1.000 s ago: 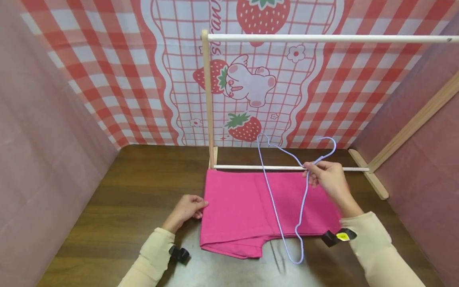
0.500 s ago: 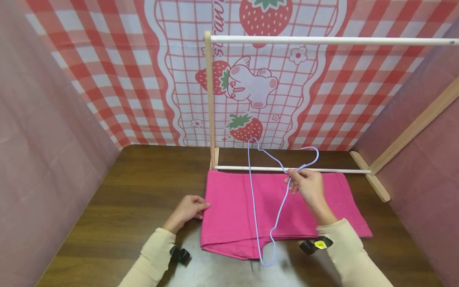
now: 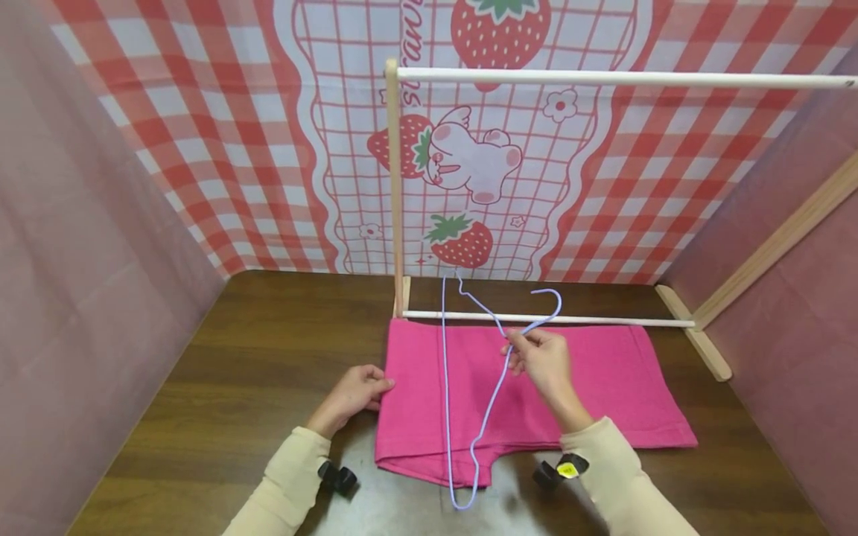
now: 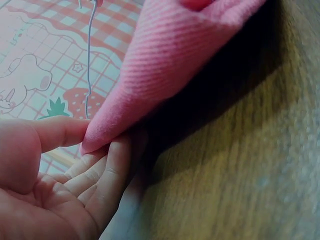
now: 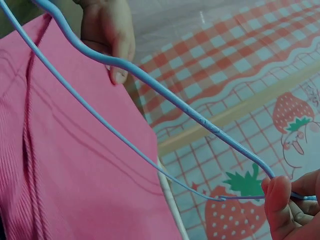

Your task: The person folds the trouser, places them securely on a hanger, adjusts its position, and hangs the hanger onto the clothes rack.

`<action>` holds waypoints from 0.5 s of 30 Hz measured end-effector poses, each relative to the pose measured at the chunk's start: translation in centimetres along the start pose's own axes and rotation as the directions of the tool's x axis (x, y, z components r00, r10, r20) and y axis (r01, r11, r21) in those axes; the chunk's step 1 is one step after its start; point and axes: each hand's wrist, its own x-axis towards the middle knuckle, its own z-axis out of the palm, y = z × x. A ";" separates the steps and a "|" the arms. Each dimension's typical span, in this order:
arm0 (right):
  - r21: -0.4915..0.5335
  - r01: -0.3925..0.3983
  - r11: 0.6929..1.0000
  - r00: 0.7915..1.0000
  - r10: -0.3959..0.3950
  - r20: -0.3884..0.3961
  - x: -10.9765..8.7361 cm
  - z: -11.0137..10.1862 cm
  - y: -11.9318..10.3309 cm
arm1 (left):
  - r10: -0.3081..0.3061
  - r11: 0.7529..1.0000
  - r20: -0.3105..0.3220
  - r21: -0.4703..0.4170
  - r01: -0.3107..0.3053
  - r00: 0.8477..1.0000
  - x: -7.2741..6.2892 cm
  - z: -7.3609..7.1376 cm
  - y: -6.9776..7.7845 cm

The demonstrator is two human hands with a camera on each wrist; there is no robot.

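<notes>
A pair of folded pink pants (image 3: 603,387) lies flat, its crotch part jutting toward me at the lower left. My left hand (image 3: 355,391) pinches the left edge between thumb and fingers; in the left wrist view the cloth (image 4: 155,65) lifts slightly off the tabletop there. Above the pants, my right hand (image 3: 546,362) grips a light purple wire hanger (image 3: 446,372) just below its hook. The hanger is turned, one end toward the back and the other near the front edge of the pants. The right wrist view shows its wire (image 5: 192,117) running to the right hand's fingertips (image 5: 278,197).
Behind the pants stands a rack with a white top rod (image 3: 603,77), a low rod (image 3: 603,320) and wooden posts (image 3: 394,186). The brown wooden table (image 3: 268,335) is bounded by a checked strawberry cloth (image 3: 255,149) and pink side drapes (image 3: 80,260).
My right hand has carried the hanger leftward and slightly toward me, across the pants, uncovering their right end. The left hand keeps its pinch on the left edge.
</notes>
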 end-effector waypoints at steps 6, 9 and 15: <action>-0.028 0.020 0.999 1.000 -0.020 0.010 -0.3 1.2 0.5 | 0.031 0.999 0.060 -0.039 -0.029 0.998 -0.2 -0.2 0.1; -0.053 0.038 0.998 0.999 -0.037 0.015 -0.6 1.7 0.8 | 0.068 0.997 0.079 -0.051 -0.064 0.995 -0.2 -0.2 0.1; -0.109 0.058 0.992 0.998 -0.056 0.021 -0.9 2.5 1.2 | 0.114 0.991 0.083 -0.072 -0.108 0.990 -0.3 0.1 0.7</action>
